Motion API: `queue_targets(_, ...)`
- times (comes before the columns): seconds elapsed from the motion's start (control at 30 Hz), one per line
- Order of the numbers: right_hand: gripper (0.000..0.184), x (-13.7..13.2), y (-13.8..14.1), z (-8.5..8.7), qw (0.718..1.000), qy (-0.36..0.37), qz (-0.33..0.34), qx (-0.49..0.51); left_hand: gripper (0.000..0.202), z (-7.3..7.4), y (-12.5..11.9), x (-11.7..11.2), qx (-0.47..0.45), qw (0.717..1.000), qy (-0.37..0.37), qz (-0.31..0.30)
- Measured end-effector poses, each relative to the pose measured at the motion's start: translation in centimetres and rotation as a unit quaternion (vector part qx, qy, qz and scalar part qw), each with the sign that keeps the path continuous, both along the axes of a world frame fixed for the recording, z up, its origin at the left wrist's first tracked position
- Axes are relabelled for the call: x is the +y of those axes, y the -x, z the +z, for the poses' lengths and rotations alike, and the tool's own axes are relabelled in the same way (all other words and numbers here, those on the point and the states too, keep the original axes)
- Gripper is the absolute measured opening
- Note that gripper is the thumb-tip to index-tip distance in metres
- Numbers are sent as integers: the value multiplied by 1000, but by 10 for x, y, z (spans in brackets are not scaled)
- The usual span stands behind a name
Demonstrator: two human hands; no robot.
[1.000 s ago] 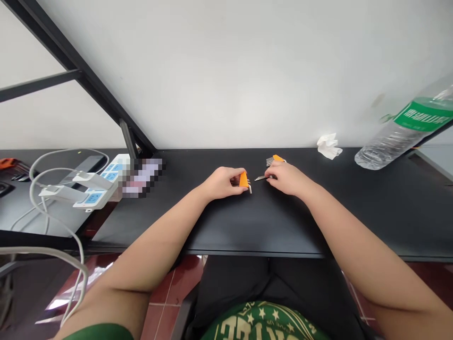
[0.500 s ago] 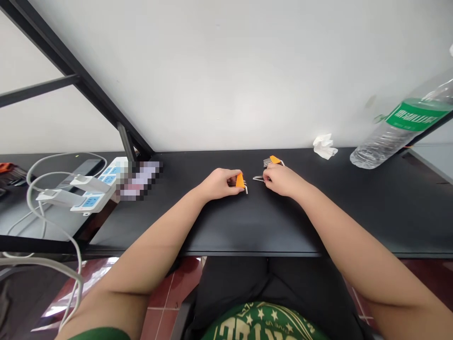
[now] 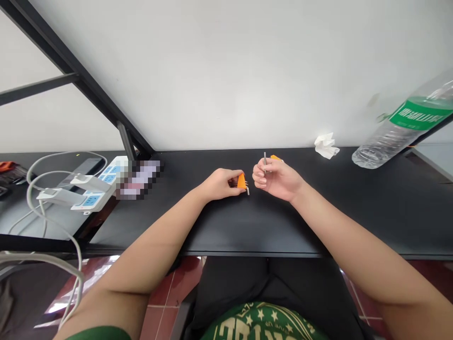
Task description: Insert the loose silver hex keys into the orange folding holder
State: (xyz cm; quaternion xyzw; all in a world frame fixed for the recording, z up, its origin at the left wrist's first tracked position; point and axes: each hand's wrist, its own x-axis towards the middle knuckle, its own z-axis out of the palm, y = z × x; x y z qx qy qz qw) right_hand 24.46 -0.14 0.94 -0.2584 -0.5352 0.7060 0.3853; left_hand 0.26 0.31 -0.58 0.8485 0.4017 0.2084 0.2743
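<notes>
My left hand (image 3: 221, 183) rests on the black table (image 3: 318, 208) with its fingers closed round an orange holder (image 3: 241, 181) of small metal hex keys. My right hand (image 3: 274, 177) is raised a little off the table, palm turned toward me, pinching one thin metal hex key (image 3: 264, 157) that points upward. Behind my right hand lies a second orange holder (image 3: 275, 157), mostly hidden by the fingers.
A crumpled white tissue (image 3: 326, 145) and a tipped plastic water bottle (image 3: 399, 128) with a green label sit at the back right. On the left are a white power strip (image 3: 95, 189) with plugs and grey cables, plus a black diagonal frame bar (image 3: 88, 89).
My right hand has lifted from the table and turned palm-up, bringing the single hex key upright. My left hand has stayed put on its orange holder.
</notes>
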Motion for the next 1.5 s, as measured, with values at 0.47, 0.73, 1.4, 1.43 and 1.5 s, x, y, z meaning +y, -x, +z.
queue_targets(0.47, 22, 0, -2, -2, 997, 53, 3, 50, 18, -1, -1, 2, 5, 1000, 12, 3)
queue_targets(0.73, 13, 7, -8, -20, 927, -196, -101, -303, 23, -4, 3, 2, -26, 1000, 2, 14)
queue_targets(1.4, 12, 4, 3, -22, 884, -324, -82, -328, 14, 2, -9, -6, 6, 999, -26, -29)
queue_targets(1.43, 8, 4, 5, -22, 900, -288, -85, -316, 14, 2, -9, -6, 1, 999, -27, -30)
queue_targets(1.5, 7, 5, 6, -23, 937, -204, -95, -268, 14, 1, -9, -6, -5, 999, -32, -21)
